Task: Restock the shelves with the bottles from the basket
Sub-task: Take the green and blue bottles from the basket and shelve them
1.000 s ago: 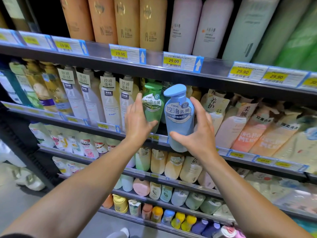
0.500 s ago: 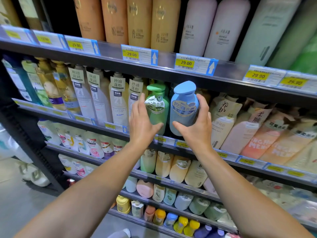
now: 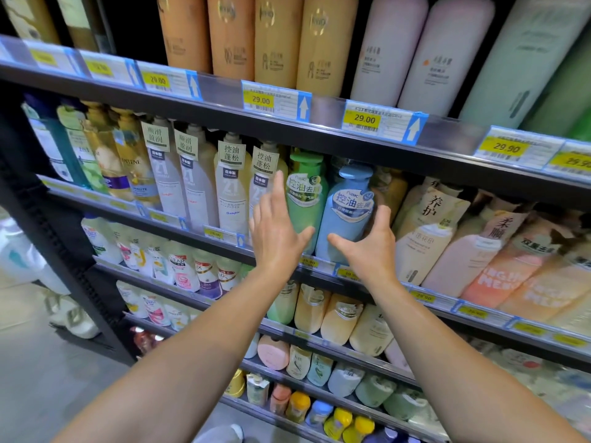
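A blue bottle (image 3: 347,209) with a rounded cap stands on the second shelf (image 3: 425,297), between a green bottle (image 3: 305,199) of the same shape and cream pouches. My right hand (image 3: 367,251) cups the blue bottle's lower right side, thumb across its base and fingers along its flank. To the left, my left hand (image 3: 276,231) is open with fingers straight up, its thumb lying against the green bottle's lower front. The basket is not in view.
White pump bottles (image 3: 230,183) stand close to the left of the green one. The shelf above (image 3: 319,129) hangs low over the bottle caps, with price tags (image 3: 275,99) along its edge. Lower shelves are packed with small bottles. Bare floor (image 3: 38,378) lies at the lower left.
The blue bottle went from in front of the shelf edge back into the row beside the green bottle. My left hand opened and its fingers straightened. The view moved closer.
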